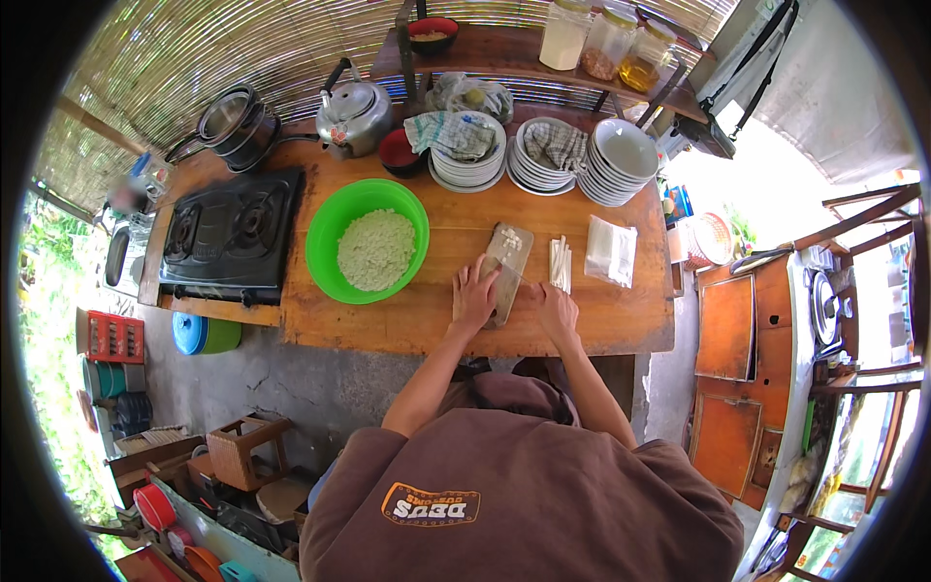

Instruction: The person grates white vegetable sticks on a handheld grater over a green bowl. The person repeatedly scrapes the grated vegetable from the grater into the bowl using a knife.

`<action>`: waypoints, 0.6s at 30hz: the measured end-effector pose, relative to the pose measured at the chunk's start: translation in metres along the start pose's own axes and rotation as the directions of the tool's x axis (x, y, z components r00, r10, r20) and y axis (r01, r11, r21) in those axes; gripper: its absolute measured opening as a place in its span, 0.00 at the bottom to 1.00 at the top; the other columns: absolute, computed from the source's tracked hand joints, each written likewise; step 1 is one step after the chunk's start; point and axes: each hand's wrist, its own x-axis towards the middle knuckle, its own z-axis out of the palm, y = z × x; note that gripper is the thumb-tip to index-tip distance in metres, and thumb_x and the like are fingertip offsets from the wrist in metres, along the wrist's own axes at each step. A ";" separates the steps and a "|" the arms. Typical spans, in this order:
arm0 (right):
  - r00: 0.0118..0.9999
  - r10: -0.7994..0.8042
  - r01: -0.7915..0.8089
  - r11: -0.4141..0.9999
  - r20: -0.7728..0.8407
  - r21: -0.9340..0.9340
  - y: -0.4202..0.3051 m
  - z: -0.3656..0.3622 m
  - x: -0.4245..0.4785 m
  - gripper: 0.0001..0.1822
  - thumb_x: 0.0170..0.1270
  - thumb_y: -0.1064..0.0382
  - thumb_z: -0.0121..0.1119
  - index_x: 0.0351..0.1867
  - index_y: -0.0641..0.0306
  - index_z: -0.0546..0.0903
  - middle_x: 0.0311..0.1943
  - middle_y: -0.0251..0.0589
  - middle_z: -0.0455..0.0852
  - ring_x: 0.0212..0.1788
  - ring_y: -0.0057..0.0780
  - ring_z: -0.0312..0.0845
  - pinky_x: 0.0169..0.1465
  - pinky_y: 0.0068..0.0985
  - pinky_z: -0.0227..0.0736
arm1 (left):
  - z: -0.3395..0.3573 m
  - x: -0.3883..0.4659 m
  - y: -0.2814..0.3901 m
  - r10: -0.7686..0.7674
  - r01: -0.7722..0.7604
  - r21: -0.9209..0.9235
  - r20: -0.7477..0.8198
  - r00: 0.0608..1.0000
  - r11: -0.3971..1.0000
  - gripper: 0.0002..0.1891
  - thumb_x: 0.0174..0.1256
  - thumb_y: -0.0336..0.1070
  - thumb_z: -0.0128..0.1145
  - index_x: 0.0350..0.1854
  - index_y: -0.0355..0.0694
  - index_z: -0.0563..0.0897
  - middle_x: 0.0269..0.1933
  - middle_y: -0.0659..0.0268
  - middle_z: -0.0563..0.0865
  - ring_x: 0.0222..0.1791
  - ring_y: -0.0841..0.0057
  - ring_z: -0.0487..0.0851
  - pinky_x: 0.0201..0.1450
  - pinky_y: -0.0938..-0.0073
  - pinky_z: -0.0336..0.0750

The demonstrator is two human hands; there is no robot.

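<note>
A narrow cutting board (502, 291) lies on the wooden table, with small white cut pieces (511, 238) at its far end. My left hand (474, 295) rests on the board's left side, fingers near the blade; whether it pinches a piece is unclear. My right hand (558, 311) grips a thin knife (515, 272), its blade slanting across the board. Just beyond my right hand lies a bundle of white sticks (560, 263). Farther right is a clear plastic pack (611, 251) with whitish contents. Left of the board, a green basin (320, 251) holds a pale, crumbly heap (377, 249).
A black two-burner gas stove (231, 233) stands at the left. Along the back are a metal kettle (354, 116), a dark pot (236, 127), stacked white bowls (618, 164) and cloths (454, 136). Jars (607, 44) stand on a raised shelf (494, 58).
</note>
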 end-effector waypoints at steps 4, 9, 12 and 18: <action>1.000 -0.015 0.015 0.999 -0.003 0.033 0.002 0.001 -0.005 0.22 0.77 0.43 0.51 0.40 0.57 0.87 0.36 0.51 0.89 0.42 0.56 0.85 0.44 0.48 0.76 | 0.000 -0.003 0.000 -0.015 0.015 -0.004 -0.007 1.000 1.000 0.19 0.67 0.33 0.55 0.59 0.50 0.86 0.71 0.57 0.72 0.66 0.54 0.69 0.71 0.50 0.62; 1.000 -0.002 0.002 1.000 -0.006 0.020 0.001 0.003 -0.007 0.22 0.76 0.43 0.51 0.41 0.57 0.87 0.37 0.51 0.90 0.43 0.56 0.85 0.45 0.48 0.76 | -0.001 -0.004 0.001 -0.036 0.036 -0.018 0.002 0.999 0.999 0.19 0.68 0.33 0.55 0.59 0.50 0.86 0.71 0.56 0.73 0.67 0.54 0.69 0.72 0.49 0.62; 1.000 0.004 -0.004 1.000 -0.002 0.017 0.000 0.007 -0.004 0.22 0.76 0.43 0.51 0.41 0.58 0.87 0.37 0.50 0.90 0.43 0.56 0.85 0.45 0.49 0.76 | -0.001 -0.006 0.001 -0.033 0.033 -0.039 -0.005 0.999 0.999 0.18 0.68 0.33 0.55 0.58 0.50 0.86 0.71 0.55 0.73 0.67 0.54 0.69 0.72 0.50 0.61; 1.000 -0.023 0.022 1.000 -0.017 -0.010 -0.006 0.002 -0.015 0.22 0.77 0.44 0.51 0.41 0.59 0.87 0.35 0.52 0.89 0.41 0.57 0.85 0.44 0.50 0.76 | 0.003 -0.010 -0.004 -0.039 0.038 -0.030 -0.026 0.999 0.999 0.17 0.67 0.34 0.56 0.56 0.48 0.86 0.72 0.58 0.72 0.67 0.54 0.69 0.70 0.49 0.63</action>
